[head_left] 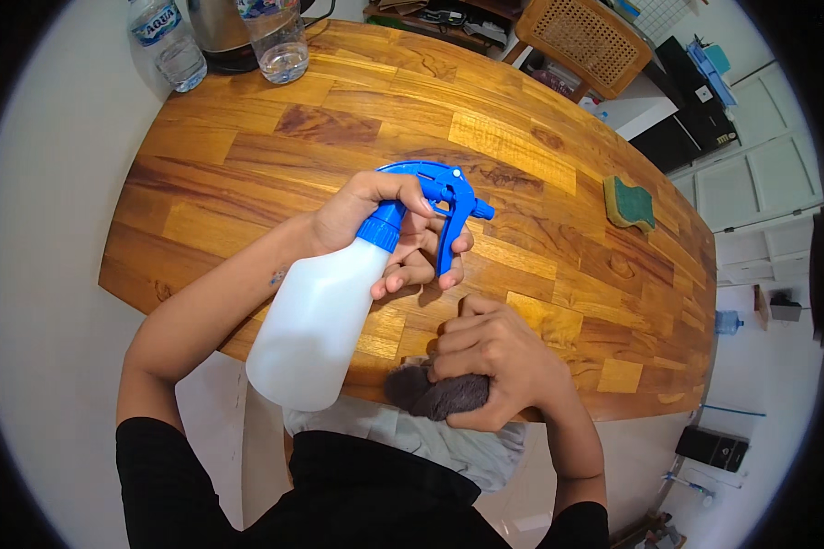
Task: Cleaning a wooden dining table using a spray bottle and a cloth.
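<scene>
My left hand (398, 229) is wrapped round the neck and trigger of a spray bottle (316, 320) with a white body and a blue spray head. The bottle is tilted, its base toward me and its nozzle pointing to the right, above the wooden table (412, 101). Close to the table's near edge, my right hand (499, 361) grips a bunched dark grey cloth (439, 393). Part of the cloth is covered by the fingers. A green and yellow sponge (630, 204) lies by itself toward the right side of the table.
Two clear plastic bottles (282, 50) and a metal kettle (222, 32) stand at the far left. Past the far edge is a chair with a woven back (584, 44). A large blue water jug (729, 322) is off to the right.
</scene>
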Action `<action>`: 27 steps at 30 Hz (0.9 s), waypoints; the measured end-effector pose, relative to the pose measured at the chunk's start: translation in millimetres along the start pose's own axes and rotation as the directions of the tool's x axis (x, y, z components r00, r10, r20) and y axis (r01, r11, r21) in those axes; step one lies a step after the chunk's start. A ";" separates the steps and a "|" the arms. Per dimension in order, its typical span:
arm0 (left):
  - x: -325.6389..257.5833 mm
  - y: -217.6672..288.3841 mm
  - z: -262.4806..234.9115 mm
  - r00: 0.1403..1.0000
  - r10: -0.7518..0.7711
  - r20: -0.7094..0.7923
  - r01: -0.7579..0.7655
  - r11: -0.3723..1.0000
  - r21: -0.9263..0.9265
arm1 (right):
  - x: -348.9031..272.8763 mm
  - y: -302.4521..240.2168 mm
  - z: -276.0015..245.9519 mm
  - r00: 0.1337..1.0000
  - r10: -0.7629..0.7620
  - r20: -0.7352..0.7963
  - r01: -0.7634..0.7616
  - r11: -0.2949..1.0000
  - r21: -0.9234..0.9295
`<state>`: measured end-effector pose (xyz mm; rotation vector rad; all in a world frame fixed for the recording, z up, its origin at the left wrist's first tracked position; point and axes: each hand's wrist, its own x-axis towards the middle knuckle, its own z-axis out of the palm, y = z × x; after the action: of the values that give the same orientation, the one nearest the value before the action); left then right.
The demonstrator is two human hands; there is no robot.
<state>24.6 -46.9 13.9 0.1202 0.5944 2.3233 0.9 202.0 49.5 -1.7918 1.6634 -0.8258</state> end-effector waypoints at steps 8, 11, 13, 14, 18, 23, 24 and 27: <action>-1.6 1.1 6.0 1.000 -0.010 -0.012 0.010 1.000 0.011 | -14.1 15.8 -4.6 0.680 0.195 -0.707 -0.578 0.736 -0.353; -1.9 0.9 6.6 0.999 -0.023 -0.049 0.023 1.000 -0.001 | -15.2 10.6 -5.0 0.784 0.181 -0.594 -0.444 0.832 -0.333; -1.0 -0.9 3.0 0.999 -0.022 -0.028 0.022 1.000 -0.004 | -12.0 9.9 -0.9 0.904 0.055 -0.423 -0.184 0.945 -0.269; -0.9 -0.8 1.3 0.999 -0.021 -0.030 0.021 1.000 -0.003 | -9.5 6.2 -1.4 0.957 0.047 -0.285 -0.103 0.977 -0.186; 0.2 -0.3 0.3 1.000 -0.020 -0.004 0.020 1.000 0.015 | -3.8 -3.8 0.0 0.992 0.033 -0.118 -0.046 0.993 -0.110; 1.5 -2.0 -0.1 1.000 0.006 -0.019 -0.006 1.000 -0.004 | -11.8 8.3 -2.8 0.860 0.171 -0.481 -0.307 0.926 -0.219; 1.2 -2.0 0.9 1.000 0.003 -0.017 -0.003 1.000 -0.006 | -13.2 9.5 -5.2 0.859 0.175 -0.482 -0.311 0.925 -0.218; 0.7 1.1 5.8 0.999 -0.023 -0.043 0.021 0.998 -0.062 | -16.1 11.3 -10.9 0.692 0.269 -0.670 -0.589 0.748 -0.308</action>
<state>24.8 -44.9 19.5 0.0339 0.5420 2.3256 -15.4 217.4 47.1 -1.3431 2.8267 -0.8067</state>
